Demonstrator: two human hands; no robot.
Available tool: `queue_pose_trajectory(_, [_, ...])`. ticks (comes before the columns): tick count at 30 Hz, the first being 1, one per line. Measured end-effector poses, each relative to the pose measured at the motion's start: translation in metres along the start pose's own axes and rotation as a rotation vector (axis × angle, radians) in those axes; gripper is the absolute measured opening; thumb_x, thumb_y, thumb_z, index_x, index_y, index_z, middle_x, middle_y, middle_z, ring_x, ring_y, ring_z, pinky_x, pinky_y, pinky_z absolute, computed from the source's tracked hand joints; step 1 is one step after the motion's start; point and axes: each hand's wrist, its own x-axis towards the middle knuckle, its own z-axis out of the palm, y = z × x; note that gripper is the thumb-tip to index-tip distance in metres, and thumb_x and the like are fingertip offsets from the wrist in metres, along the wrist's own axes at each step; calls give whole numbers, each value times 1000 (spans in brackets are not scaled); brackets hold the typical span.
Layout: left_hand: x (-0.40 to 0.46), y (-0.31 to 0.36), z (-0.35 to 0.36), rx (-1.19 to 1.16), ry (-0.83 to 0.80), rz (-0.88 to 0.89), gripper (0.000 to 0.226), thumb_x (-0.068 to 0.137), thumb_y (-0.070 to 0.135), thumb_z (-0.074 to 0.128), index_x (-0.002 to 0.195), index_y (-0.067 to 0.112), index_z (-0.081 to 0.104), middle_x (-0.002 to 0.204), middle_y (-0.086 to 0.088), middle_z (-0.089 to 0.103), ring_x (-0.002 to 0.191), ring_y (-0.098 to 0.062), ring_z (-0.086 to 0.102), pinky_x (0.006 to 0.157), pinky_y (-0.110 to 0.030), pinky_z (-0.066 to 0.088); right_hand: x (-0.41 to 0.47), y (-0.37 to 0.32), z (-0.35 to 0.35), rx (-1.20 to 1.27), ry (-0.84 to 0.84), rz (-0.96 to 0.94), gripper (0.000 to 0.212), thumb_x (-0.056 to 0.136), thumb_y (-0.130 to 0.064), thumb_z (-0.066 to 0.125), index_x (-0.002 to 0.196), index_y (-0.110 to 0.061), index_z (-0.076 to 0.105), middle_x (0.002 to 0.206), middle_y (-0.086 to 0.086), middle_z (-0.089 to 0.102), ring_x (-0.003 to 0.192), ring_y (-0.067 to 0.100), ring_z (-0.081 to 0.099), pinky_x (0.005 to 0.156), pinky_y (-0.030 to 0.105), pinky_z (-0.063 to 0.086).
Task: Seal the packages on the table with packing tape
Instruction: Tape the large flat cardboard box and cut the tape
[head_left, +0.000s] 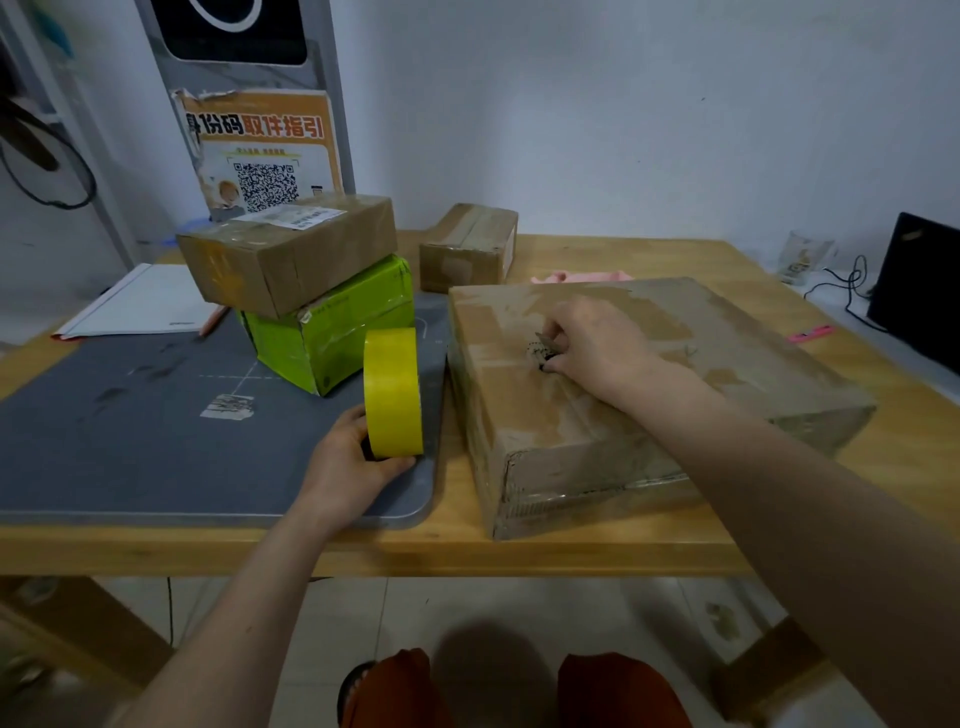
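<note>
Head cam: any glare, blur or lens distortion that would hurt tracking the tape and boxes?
Head view: soft, even light with faint shadows. Old clear tape on the big box and the green box gives mild sheen, not blown out. Wide-angle bending shows at the table edge. The whole frame is slightly soft; the small item under the right hand is unreadable. Tape roll is well defined.

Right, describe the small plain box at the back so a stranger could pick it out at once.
Start at the wooden table and find the big flat cardboard box under the right hand. Just behind its far left corner, near the wall, sits the small brown box. Unlike the brown box stacked on the green box, it stands alone and shows no white label.
</note>
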Motion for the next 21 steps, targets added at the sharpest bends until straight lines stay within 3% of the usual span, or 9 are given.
queue_pose_trajectory(5, [1,-2,-1,-6,6,0,52,72,11,85,89,46,52,129,-7,59,111,-26,58,88,-37,46,11,-8,-12,-287,-72,-283,17,84,-7,65,98,-4,56,103,14,61,94,32,60,66,33,35])
queue_pose_trajectory(7, [1,-3,-1,-5,8,6,51,71,11,86,89,46,53,128,-7,59,110,-25,58,87,-36,46,9,-7,-12,-356,-71,-361,5,87,-5,59,92,-2,59,100,14,62,90,31,61,65,31,36])
queue_pose_trajectory(9, [2,-3,-1,-3,14,10,51,71,11,86,90,46,53,127,-7,60,110,-24,58,87,-35,45,5,-3,-10,-363,-32,-382,9,90,-7,56,89,-2,64,96,12,63,87,30,62,66,31,40])
queue_pose_trajectory(13, [2,-4,-1,4,12,9,47,72,12,86,92,41,55,127,-6,59,111,-24,58,89,-37,46,-2,-2,-9,-244,-23,-339,13,90,-10,59,88,-2,68,90,8,60,87,29,61,68,31,41])
queue_pose_trajectory(17, [2,-6,0,15,5,5,44,72,12,85,103,29,60,127,-6,59,110,-24,57,86,-33,43,-6,0,-12,-72,-103,-164,19,92,-15,60,88,-1,72,91,13,65,90,30,61,74,36,47])
queue_pose_trajectory(21, [2,-5,0,9,18,14,46,72,11,85,100,33,56,127,-7,60,109,-22,56,85,-31,41,-20,1,-6,50,26,-70,16,91,-15,64,94,-7,77,92,9,72,90,27,64,79,38,50])
